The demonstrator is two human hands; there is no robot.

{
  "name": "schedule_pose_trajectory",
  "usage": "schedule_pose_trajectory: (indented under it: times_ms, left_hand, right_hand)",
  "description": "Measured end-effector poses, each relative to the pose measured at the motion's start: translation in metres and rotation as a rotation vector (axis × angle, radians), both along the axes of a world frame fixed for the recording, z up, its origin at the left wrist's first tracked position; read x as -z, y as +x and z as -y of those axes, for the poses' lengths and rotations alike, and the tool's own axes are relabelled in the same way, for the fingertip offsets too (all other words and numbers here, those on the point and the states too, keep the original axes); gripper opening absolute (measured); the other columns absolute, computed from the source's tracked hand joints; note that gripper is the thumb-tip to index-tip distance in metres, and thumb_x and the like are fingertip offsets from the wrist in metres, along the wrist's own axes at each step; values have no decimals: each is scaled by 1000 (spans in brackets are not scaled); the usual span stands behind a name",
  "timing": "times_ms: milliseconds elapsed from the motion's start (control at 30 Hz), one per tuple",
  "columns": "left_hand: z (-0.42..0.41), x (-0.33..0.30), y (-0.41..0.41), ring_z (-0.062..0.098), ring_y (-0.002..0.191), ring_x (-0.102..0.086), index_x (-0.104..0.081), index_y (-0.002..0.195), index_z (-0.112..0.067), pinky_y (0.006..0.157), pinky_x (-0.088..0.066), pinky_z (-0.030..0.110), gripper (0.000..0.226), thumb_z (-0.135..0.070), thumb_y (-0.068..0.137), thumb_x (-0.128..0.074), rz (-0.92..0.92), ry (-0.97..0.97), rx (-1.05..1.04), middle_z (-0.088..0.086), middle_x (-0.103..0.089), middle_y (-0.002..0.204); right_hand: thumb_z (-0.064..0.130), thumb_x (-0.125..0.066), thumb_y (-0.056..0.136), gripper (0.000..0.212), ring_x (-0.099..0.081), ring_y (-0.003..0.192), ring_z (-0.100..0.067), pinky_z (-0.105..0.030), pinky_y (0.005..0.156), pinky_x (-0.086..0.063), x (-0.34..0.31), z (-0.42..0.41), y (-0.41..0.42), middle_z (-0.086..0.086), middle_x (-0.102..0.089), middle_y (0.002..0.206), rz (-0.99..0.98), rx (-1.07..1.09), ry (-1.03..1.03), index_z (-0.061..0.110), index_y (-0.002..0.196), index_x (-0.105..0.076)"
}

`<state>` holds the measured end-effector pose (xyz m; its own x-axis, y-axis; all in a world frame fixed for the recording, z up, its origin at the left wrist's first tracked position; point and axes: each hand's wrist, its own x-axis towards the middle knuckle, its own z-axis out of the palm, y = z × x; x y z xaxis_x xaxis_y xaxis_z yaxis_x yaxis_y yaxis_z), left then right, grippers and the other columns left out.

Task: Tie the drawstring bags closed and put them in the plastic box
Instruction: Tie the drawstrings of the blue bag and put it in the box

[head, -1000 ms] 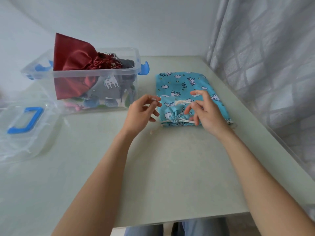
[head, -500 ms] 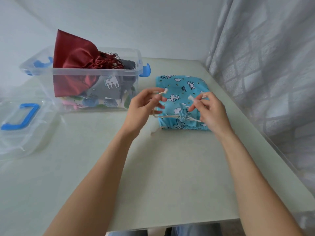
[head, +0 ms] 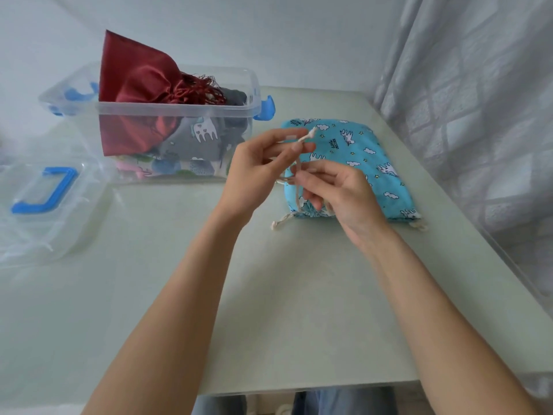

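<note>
The left hand (head: 254, 172) and right hand (head: 338, 193) fingers pinch the cord (head: 305, 137) above the blue bag (head: 359, 157); a weak pinch could let the knot slip open.

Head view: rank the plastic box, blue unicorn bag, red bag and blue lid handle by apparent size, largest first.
1. plastic box
2. blue unicorn bag and red bag: look alike in size, and the red bag is partly hidden inside the box, so unranked
3. blue lid handle
</note>
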<state>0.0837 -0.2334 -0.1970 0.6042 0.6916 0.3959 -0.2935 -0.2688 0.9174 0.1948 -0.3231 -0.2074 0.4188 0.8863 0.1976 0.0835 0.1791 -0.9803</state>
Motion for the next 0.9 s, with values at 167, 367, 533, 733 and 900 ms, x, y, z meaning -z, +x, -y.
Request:
schedule_pose_trajectory:
  times_ms: [167, 367, 533, 733, 900]
  left_hand:
    - [-3, 9, 5, 7, 94, -65, -60, 115, -24, 77, -48, 18, 23, -28, 98, -45, -182, -22, -40, -8, -69, 107]
    - [3, 21, 10, 7, 91, -65, -60, 113, -19, 86, -48, 25, 24, -12, 90, -59, -363, 2, 174, -6, -71, 91]
    - [1, 24, 9, 5, 79, -63, -66, 96, -20, 82, -48, 20, 15, -9, 88, -61, -349, -36, 160, -1, -69, 83]
    - [-1, 25, 8, 12, 63, -62, -66, 100, -10, 70, -52, 21, 20, -8, 96, -46, -315, -92, 174, 6, -65, 78]
    - [1, 26, 8, 8, 50, -57, -66, 102, -13, 60, -48, 17, 15, -9, 89, -59, -363, 3, 182, 4, -65, 93]
  right_hand:
    - [3, -65, 84, 9, -51, 51, -3, -15, 47, -40, 3, 2, 9, 10, -63, 58, 12, 152, 3, 11, 82, -64]
    - [6, -59, 89, 4, -44, 47, -6, -16, 44, -36, -2, 9, 22, 6, -60, 58, -190, 172, 39, 9, 88, -62]
    - [6, -61, 87, 10, -53, 57, -10, -18, 54, -43, -5, 21, 30, 6, -66, 66, -7, 71, 60, 15, 87, -61]
    - [-1, -69, 80, 28, -68, 87, -4, -17, 80, -51, 5, 21, 31, 9, -69, 88, 548, 148, 151, 23, 93, -61]
    - [1, -70, 79, 19, -66, 82, -7, -20, 78, -53, 8, 20, 31, 7, -66, 88, 645, 208, 227, 16, 90, -66]
